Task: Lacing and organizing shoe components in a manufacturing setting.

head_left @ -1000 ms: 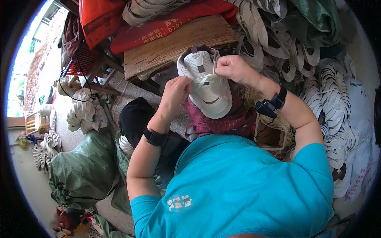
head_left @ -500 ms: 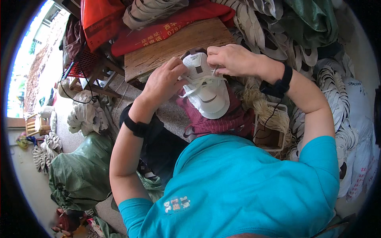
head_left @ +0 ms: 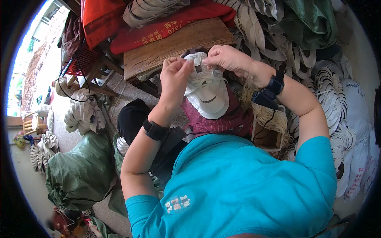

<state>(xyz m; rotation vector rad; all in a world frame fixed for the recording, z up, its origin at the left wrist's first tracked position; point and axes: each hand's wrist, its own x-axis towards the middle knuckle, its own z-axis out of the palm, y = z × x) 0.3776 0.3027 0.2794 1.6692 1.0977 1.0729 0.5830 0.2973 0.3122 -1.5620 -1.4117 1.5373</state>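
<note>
A white shoe upper (head_left: 207,99) sits in front of me with its rounded toe towards me. Over its perforated throat lies a pale, flat lace (head_left: 204,82). My left hand (head_left: 174,75) is raised at the upper's left side, thumb and forefinger pinched near the tongue (head_left: 195,58). Opposite it, my right hand (head_left: 230,59) is also closed in a pinch, fingertips just right of the tongue. The two pinches are close together but apart. Whatever is between the fingertips is too fine to make out. Maroon striped cloth (head_left: 218,119) lies below the upper.
A wooden table (head_left: 174,43) stands beyond the upper, with a red bag (head_left: 166,31) on it. At the right are a box (head_left: 270,137) with pale strands and stacks of white shoe parts (head_left: 331,95). Green sacks (head_left: 79,170) lie on the left floor.
Both hands have moved up from the lace to above the tongue and their fingertips are closer together. My left forearm has swung right and turned. The upper has barely moved.
</note>
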